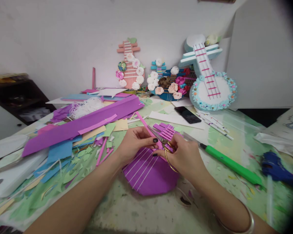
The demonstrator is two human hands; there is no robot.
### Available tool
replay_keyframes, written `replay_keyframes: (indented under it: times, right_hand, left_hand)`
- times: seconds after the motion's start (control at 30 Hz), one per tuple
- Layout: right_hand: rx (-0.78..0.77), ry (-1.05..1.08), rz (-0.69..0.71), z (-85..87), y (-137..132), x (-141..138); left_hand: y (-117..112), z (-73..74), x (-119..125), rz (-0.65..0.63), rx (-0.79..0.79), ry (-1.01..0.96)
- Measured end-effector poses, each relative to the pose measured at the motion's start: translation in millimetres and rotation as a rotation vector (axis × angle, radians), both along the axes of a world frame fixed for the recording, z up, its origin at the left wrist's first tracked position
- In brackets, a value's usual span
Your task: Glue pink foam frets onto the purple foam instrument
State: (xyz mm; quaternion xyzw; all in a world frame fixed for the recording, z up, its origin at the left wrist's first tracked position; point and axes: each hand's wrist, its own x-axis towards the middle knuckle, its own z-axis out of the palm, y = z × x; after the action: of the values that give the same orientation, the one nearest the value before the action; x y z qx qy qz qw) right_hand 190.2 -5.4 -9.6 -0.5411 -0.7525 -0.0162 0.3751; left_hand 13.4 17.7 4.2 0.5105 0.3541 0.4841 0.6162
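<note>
Between the fingers of my left hand [139, 141] is a thin pink paper strip [142, 119], its far end pointing up and left. My right hand [185, 156] is closed round the gold handles of a small pair of scissors [169, 152]. The scissor blades lie against the strip close to my left fingertips. Below both hands rests a purple paper instrument [151, 177] with white strings across its rounded body. Its neck [168, 131], with pink crossbars, shows just beyond my right hand; my hands hide the middle.
A green-handled knife [234, 165] and a blue glue gun [275, 167] lie at right. A phone [187, 114] lies farther back. Purple paper [88, 126] and green scraps [80, 165] cover the left. Finished paper instruments, including a white-blue one [210, 78], stand against the wall.
</note>
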Motion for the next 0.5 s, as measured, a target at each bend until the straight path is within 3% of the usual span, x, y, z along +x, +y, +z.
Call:
replay_keyframes:
  times: [0.5]
  right_hand:
    - [-0.018, 0.059, 0.017, 3.3, -0.1, -1.2]
  left_hand:
    - [1.3, -1.1, -0.1, -0.057, -0.011, -0.002]
